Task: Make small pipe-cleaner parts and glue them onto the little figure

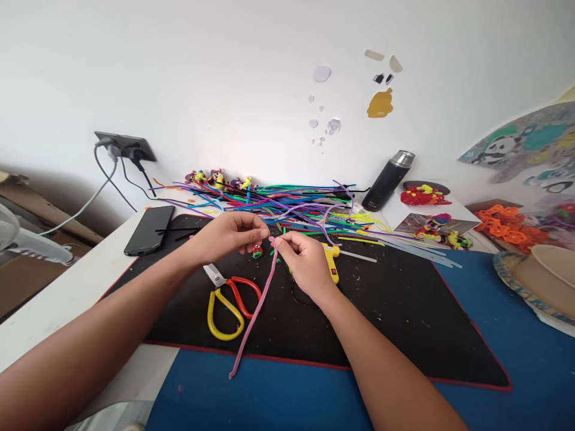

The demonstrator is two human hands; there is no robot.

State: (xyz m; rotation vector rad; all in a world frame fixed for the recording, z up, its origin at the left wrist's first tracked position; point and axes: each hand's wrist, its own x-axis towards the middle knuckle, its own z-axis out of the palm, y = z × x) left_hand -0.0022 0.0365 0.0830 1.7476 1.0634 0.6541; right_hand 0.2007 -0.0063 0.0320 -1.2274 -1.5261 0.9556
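Observation:
A pink pipe cleaner [258,308] hangs from my fingertips, its top end slightly curled and its long tail slanting down to the left over the mat's front edge. My right hand [305,260] pinches it just below the curled end. Thumb and forefinger of my left hand [236,234] are closed at that same tip, which they partly hide. Under my left fingers sits a small red and green piece [257,251]. Scissors [228,302] with one yellow and one red handle lie left of the tail. Partly behind my right hand is a yellow glue gun [331,263].
A pile of colourful pipe cleaners [287,203] lies along the wall. A phone [150,230] is on the left, a black flask [389,181] leans at the back right. Clear glue sticks [417,251] and orange pieces [505,224] lie right. Beneath is a black mat [395,323].

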